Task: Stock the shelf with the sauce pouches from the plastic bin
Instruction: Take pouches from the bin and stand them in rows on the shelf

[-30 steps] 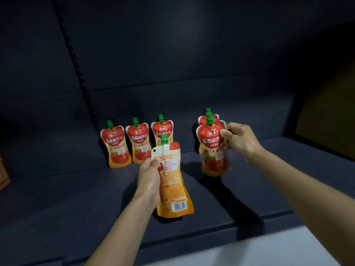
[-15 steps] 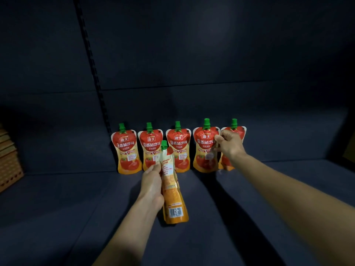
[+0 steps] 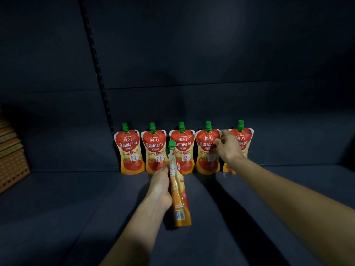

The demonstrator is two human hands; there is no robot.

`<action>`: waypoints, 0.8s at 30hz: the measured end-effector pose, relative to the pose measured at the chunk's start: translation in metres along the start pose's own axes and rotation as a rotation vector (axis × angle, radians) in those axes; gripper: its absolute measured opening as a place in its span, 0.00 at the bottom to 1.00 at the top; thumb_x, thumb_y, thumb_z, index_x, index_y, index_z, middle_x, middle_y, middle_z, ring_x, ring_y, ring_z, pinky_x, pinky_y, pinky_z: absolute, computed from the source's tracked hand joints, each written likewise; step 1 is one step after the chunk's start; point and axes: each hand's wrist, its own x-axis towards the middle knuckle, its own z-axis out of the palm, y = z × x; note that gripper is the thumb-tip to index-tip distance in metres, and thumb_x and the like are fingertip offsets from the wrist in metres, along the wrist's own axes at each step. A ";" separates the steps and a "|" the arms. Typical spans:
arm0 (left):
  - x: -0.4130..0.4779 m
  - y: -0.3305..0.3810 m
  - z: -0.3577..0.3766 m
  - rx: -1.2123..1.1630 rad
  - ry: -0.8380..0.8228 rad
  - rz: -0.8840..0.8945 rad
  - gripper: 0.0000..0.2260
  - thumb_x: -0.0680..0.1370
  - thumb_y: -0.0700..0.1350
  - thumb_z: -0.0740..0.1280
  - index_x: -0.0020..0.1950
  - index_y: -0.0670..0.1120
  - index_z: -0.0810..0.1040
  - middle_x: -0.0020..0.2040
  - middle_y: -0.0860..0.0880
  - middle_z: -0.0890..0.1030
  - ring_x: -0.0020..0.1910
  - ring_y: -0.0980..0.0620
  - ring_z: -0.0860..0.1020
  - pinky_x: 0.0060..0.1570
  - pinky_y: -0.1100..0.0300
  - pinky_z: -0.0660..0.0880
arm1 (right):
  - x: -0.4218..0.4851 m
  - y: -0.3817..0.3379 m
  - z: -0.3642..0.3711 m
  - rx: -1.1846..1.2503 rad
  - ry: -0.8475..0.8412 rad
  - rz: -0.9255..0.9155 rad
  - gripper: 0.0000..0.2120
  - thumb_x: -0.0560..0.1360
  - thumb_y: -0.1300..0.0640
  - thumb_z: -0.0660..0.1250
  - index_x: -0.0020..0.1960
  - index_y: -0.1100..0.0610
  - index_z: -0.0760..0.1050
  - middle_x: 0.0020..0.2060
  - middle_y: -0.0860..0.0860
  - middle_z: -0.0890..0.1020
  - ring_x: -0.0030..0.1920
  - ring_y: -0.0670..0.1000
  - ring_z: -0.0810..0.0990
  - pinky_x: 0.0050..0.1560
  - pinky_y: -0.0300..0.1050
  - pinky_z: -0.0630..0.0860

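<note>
Sauce pouch (image 3: 179,191) sits in the left hand (image 3: 160,186), whose fingers (image 3: 162,170) curl round its upper half. It is turned edge-on, so its printed face looks right, not forward. The likely trouble: set down like this, the narrow edge would meet the shelf (image 3: 76,208) first and the soft pouch could flop over or face sideways. Pushed on past the fingertips, its green cap (image 3: 171,144) could knock the third pouch (image 3: 185,150) straight behind it and topple the row.

Its long axis runs from the barcode end, below the heel of the hand, up and away to the cap above the fingertips. The cap points upward, leaning toward the back row.

Further out, the right hand (image 3: 227,148) reaches to the fourth pouch (image 3: 206,150), its curled fingers (image 3: 217,143) seemingly pinching that pouch's right edge. A clumsy release there could tip it, or nudge the fifth pouch (image 3: 245,136) behind the knuckles.
</note>
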 end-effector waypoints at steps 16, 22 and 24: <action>0.001 -0.042 0.074 -0.180 -0.931 -0.348 0.09 0.65 0.40 0.77 0.39 0.43 0.77 0.28 0.48 0.74 0.24 0.53 0.73 0.24 0.63 0.73 | -0.049 -0.019 -0.083 0.244 -0.737 -0.086 0.17 0.76 0.47 0.67 0.48 0.62 0.76 0.42 0.57 0.81 0.42 0.58 0.76 0.40 0.48 0.69; -0.007 -0.040 0.115 0.630 -0.496 0.066 0.08 0.81 0.45 0.64 0.57 0.44 0.78 0.48 0.45 0.84 0.50 0.47 0.82 0.53 0.54 0.78 | -0.041 -0.006 -0.152 0.141 -0.599 -0.205 0.16 0.75 0.51 0.66 0.51 0.66 0.76 0.45 0.59 0.84 0.45 0.55 0.82 0.48 0.49 0.79; -0.002 -0.036 0.120 0.807 -0.407 0.314 0.07 0.82 0.43 0.62 0.58 0.47 0.76 0.52 0.51 0.80 0.54 0.51 0.78 0.51 0.61 0.74 | -0.035 -0.004 -0.176 0.047 -0.524 -0.214 0.18 0.72 0.49 0.65 0.50 0.64 0.76 0.40 0.52 0.85 0.41 0.49 0.83 0.41 0.39 0.77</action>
